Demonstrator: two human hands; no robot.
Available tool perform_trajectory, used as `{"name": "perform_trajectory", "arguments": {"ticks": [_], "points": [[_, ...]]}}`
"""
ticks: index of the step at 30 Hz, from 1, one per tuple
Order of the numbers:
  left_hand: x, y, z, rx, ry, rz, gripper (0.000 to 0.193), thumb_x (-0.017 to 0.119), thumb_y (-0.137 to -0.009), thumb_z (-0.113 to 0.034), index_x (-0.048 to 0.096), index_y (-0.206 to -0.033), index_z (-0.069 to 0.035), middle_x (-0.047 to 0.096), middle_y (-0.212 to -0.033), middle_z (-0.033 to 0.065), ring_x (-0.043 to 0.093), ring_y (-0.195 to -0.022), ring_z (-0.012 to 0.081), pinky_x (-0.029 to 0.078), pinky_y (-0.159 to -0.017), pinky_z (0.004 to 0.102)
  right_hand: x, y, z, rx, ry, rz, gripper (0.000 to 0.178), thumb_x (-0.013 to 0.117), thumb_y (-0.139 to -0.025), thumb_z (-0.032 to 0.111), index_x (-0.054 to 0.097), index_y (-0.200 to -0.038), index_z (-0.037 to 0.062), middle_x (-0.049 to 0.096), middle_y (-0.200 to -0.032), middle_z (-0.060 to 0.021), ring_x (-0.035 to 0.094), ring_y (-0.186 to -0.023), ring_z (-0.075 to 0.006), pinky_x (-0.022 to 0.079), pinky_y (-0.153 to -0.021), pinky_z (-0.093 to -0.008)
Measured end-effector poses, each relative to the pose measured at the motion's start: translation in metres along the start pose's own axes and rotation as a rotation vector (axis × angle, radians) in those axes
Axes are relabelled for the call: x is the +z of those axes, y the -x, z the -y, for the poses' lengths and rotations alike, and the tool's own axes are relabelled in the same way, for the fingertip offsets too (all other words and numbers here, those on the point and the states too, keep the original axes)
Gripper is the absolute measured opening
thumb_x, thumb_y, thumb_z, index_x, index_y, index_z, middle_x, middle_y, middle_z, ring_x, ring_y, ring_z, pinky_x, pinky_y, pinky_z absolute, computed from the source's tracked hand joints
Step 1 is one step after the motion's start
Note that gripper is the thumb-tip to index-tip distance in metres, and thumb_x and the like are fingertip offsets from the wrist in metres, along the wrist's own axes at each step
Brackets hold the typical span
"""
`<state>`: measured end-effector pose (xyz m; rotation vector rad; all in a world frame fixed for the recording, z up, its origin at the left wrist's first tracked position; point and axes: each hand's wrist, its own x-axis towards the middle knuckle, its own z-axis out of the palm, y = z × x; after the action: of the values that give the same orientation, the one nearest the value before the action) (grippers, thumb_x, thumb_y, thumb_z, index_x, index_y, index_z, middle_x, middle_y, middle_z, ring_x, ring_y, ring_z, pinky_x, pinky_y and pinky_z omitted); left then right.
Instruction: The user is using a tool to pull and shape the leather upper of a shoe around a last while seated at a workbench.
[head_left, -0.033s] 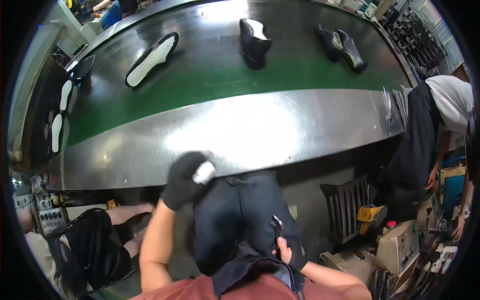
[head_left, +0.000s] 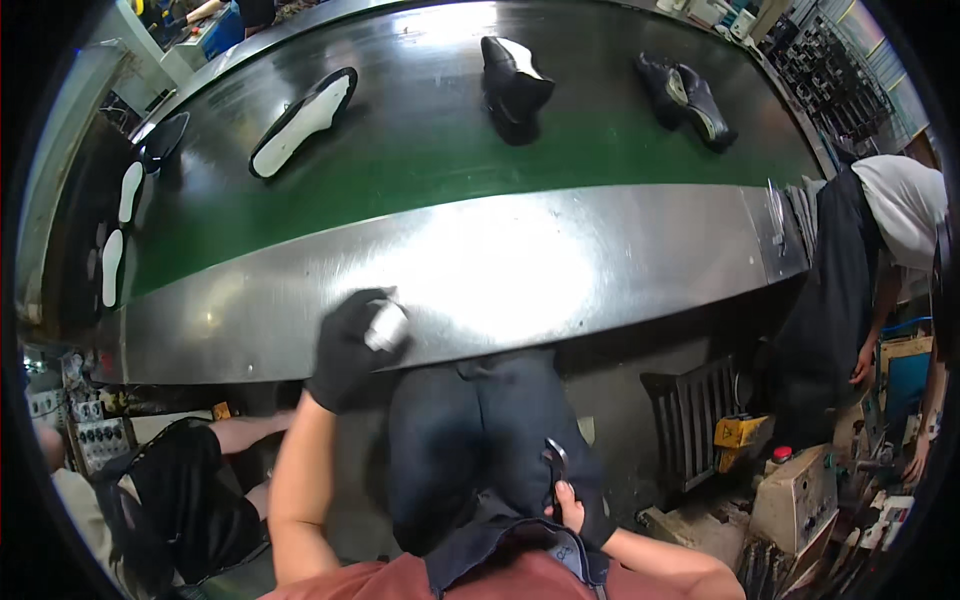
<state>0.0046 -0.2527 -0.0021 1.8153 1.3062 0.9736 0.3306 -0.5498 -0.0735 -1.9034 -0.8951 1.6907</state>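
My left hand (head_left: 355, 345), in a black glove, is over the front edge of the metal ledge (head_left: 240, 320). Its fingers are curled around a small white thing (head_left: 387, 327), blurred and too unclear to name. Low in front of my body, my right hand (head_left: 580, 515) rests by my right thigh, its glove leaving the thumb bare. It grips a hand tool (head_left: 556, 462) with a dark handle and a shiny curved metal head, like pincers. The head points up and away from me.
Beyond the ledge, a green conveyor belt (head_left: 420, 170) carries a white-soled shoe upper (head_left: 300, 130) and dark shoes (head_left: 515, 85), (head_left: 690, 100). White insole shapes (head_left: 113, 268) are at far left. People sit left (head_left: 190, 490) and stand right (head_left: 825, 270). A control box (head_left: 795, 495) stands lower right.
My left hand has shifted a little left and away from me with the white thing. The dark shoes on the belt sit slightly further right. My right hand stays put with its tool.
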Motion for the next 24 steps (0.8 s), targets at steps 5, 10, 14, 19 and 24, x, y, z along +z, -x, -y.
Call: {"name": "perform_trajectory", "arguments": {"ticks": [5,10,14,19,24], "points": [[-0.117,-0.122,0.143,0.080,-0.414,-0.372,0.054,0.075,-0.082,-0.023,0.057,-0.127,0.001,0.062,-0.126,0.0188,0.058,-0.118,0.0289,0.044,-0.101,0.0373,0.005,0.012,0.035,-0.270,0.040,-0.089,0.035,0.049,-0.102,0.028,0.061,-0.078,0.0047,0.062,-0.064,-0.0012,0.064,-0.059,-0.0109,0.049,-0.054,-0.0300],[-0.229,-0.220,0.245,-0.030,-1.174,-0.573,0.078,0.074,-0.080,-0.044,0.049,-0.135,0.006,0.059,-0.129,0.0235,0.059,-0.117,0.0339,0.047,-0.097,0.0398,-0.011,-0.001,-0.028,0.109,0.010,0.096,0.033,0.055,-0.099,0.034,0.067,-0.113,0.0061,0.068,-0.097,-0.0022,0.064,-0.086,-0.0115,0.050,-0.079,-0.0282],[-0.183,-0.251,0.261,-0.294,-0.615,-0.611,0.085,0.072,-0.075,-0.058,0.054,-0.131,0.003,0.063,-0.119,0.0267,0.062,-0.109,0.0387,0.049,-0.092,0.0443,-0.013,-0.011,-0.023,0.059,0.048,0.017,0.029,0.054,-0.100,0.032,0.066,-0.105,0.0055,0.067,-0.089,-0.0026,0.064,-0.078,-0.0112,0.051,-0.073,-0.0292],[-0.131,-0.226,0.148,-0.264,-0.995,-0.234,0.078,0.068,-0.074,-0.066,0.059,-0.123,-0.005,0.064,-0.115,0.0245,0.063,-0.105,0.0403,0.050,-0.086,0.0470,0.007,-0.011,-0.023,-0.016,0.083,-0.033,0.027,0.054,-0.100,0.029,0.065,-0.096,0.0048,0.067,-0.079,-0.0032,0.064,-0.069,-0.0107,0.052,-0.065,-0.0303],[-0.120,-0.237,0.184,-0.413,-0.628,-0.409,0.094,0.075,-0.070,-0.058,0.051,-0.129,0.010,0.058,-0.129,0.0289,0.060,-0.117,0.0382,0.048,-0.097,0.0428,0.015,0.007,-0.008,-0.107,0.128,-0.047,0.028,0.053,-0.100,0.028,0.064,-0.089,0.0043,0.066,-0.071,-0.0037,0.063,-0.062,-0.0104,0.052,-0.059,-0.0313]]}}
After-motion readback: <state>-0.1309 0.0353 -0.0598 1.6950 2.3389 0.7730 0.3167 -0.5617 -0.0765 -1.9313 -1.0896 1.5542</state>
